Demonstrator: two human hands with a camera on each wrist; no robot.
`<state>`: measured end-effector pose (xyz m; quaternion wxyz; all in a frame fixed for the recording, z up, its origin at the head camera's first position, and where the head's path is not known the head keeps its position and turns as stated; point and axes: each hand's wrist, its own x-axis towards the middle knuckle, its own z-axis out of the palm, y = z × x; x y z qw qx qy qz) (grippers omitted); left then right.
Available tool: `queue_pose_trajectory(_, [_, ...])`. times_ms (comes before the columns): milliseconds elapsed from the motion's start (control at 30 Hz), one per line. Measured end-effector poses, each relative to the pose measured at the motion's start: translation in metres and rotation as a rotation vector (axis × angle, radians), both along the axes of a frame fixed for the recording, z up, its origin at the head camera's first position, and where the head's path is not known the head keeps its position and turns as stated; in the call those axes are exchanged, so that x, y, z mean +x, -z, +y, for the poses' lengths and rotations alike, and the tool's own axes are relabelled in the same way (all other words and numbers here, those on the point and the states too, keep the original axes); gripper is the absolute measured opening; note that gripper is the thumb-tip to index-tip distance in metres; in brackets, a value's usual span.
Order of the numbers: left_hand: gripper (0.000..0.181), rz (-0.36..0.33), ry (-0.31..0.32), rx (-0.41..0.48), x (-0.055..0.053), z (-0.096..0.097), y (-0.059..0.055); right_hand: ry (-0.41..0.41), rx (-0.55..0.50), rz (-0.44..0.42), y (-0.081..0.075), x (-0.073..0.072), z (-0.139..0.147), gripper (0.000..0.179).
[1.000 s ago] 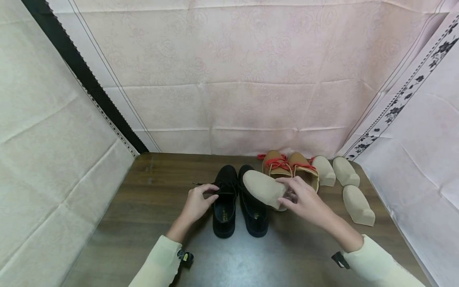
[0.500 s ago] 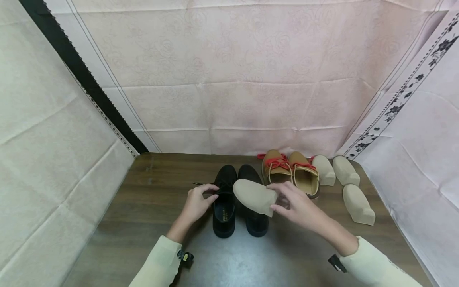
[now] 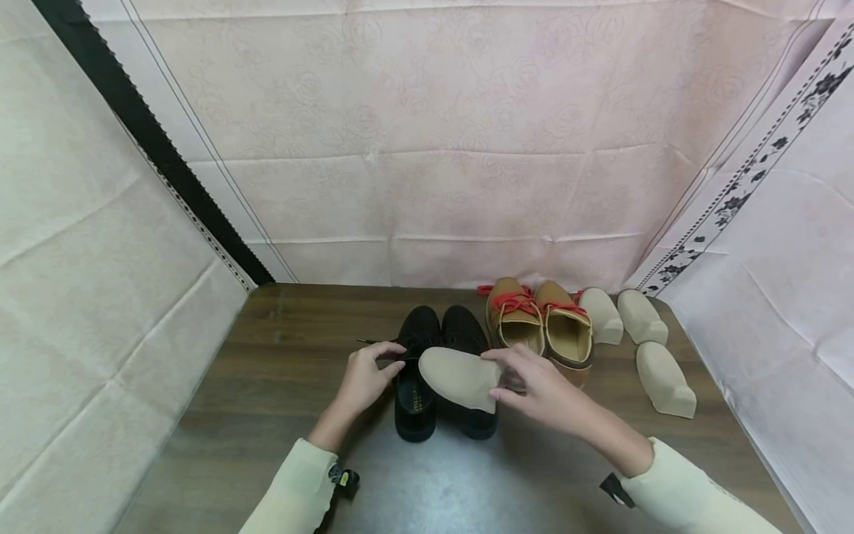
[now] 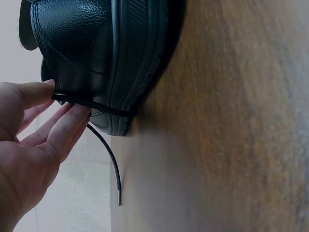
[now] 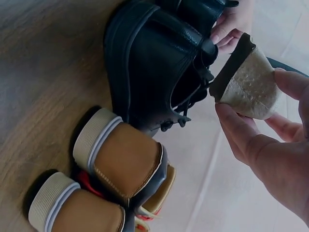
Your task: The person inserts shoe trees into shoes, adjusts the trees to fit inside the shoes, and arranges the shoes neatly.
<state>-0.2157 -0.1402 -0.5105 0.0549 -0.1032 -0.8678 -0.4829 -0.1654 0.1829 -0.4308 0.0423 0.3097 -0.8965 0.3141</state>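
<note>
My right hand (image 3: 537, 387) grips the blunt heel end of a cream moulded shoe insert (image 3: 455, 377), thumb on one edge and fingers on the other. The insert's rounded toe points left, over the right black lace-up shoe (image 3: 462, 322), and covers much of its opening. In the right wrist view the insert (image 5: 255, 84) shows its hollow underside and dark end. My left hand (image 3: 367, 377) holds the side of the left black shoe (image 3: 419, 322) near the laces. Seen from the left wrist, thumb and fingertips sit at that shoe's upper edge, beside a loose black lace (image 4: 115, 166).
Right of the black pair stand two tan shoes (image 3: 568, 337) with red laces. Several more cream inserts (image 3: 663, 378) lie along the right side of the wooden table (image 3: 280, 415). Patterned cloth (image 3: 454, 148) hangs behind and at both sides.
My right hand has carried the insert left and toward me, from beside the tan shoes to over the right black shoe's opening. The left hand stays on its shoe.
</note>
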Motion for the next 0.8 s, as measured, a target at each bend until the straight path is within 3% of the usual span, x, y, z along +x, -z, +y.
queue_pose_trajectory(467, [0.018,0.016,0.007,0.002,-0.002,0.0,0.003,-0.048,0.035,-0.078,0.002,0.001,-0.019,0.048])
queue_pose_trajectory(800, [0.019,0.031,0.009,0.009,-0.002,0.0,0.002,-0.034,0.099,-0.03,-0.004,0.004,-0.034,0.05])
